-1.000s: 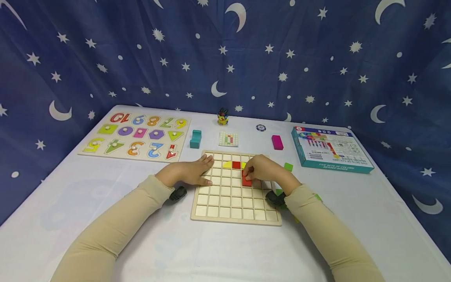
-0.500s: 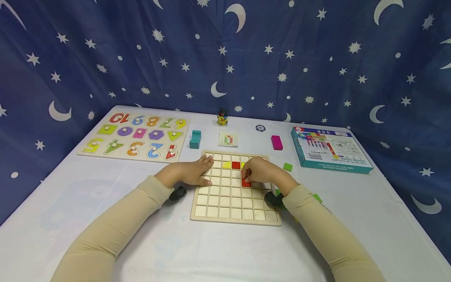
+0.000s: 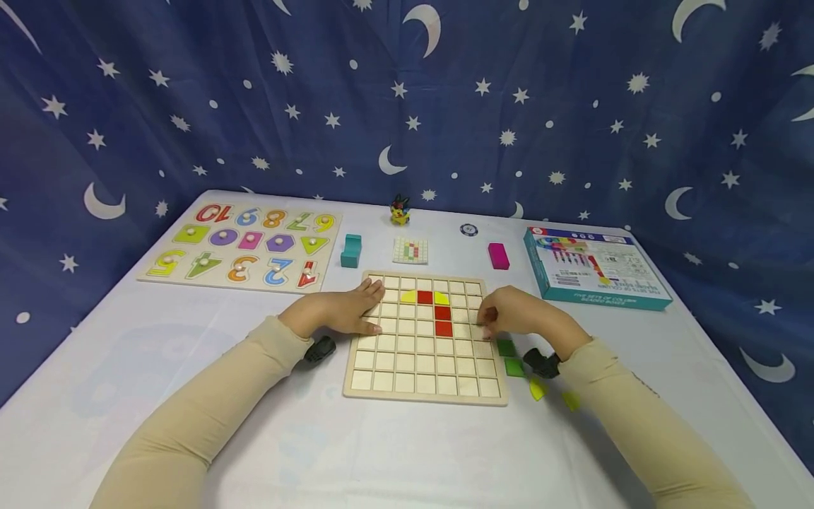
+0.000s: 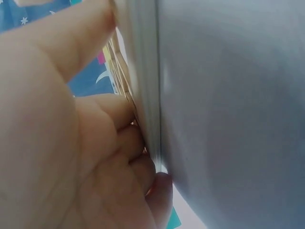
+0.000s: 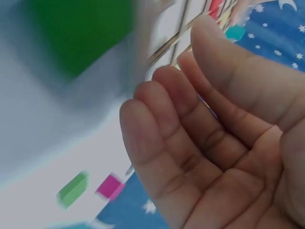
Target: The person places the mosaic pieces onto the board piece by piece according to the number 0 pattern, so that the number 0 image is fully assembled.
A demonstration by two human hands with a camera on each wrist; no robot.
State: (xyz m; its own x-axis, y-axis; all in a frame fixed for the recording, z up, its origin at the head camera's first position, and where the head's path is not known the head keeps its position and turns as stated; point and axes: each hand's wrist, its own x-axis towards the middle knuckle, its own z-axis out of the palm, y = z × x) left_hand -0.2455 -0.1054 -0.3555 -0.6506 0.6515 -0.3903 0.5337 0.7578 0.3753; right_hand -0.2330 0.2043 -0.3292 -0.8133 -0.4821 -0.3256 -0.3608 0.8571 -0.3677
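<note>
My left hand [image 3: 340, 311] rests with spread fingers on the left edge of the wooden grid board [image 3: 407, 389]. In the left wrist view its fingertips [image 4: 143, 167] lie along the board's side. Three red square tiles [image 3: 443, 329] and two yellow curved tiles [image 3: 409, 297] sit in the upper cells. My right hand [image 3: 515, 312] hovers at the board's right edge. The right wrist view shows its fingers [image 5: 143, 129] loosely bent, with nothing between them. Green square tiles [image 3: 514, 367] and yellow curved tiles [image 3: 537, 388] lie on the table just below that hand.
Behind the board are a small pattern card [image 3: 410, 251], a teal block [image 3: 351, 251], a magenta block [image 3: 499, 256], a poker chip [image 3: 468, 230] and a small figurine [image 3: 400, 211]. A number puzzle [image 3: 244, 247] lies left, a box [image 3: 598, 268] right.
My right hand has let go of the lower red tile, which stays in its cell, and has moved right to the board's edge. The left hand has not moved.
</note>
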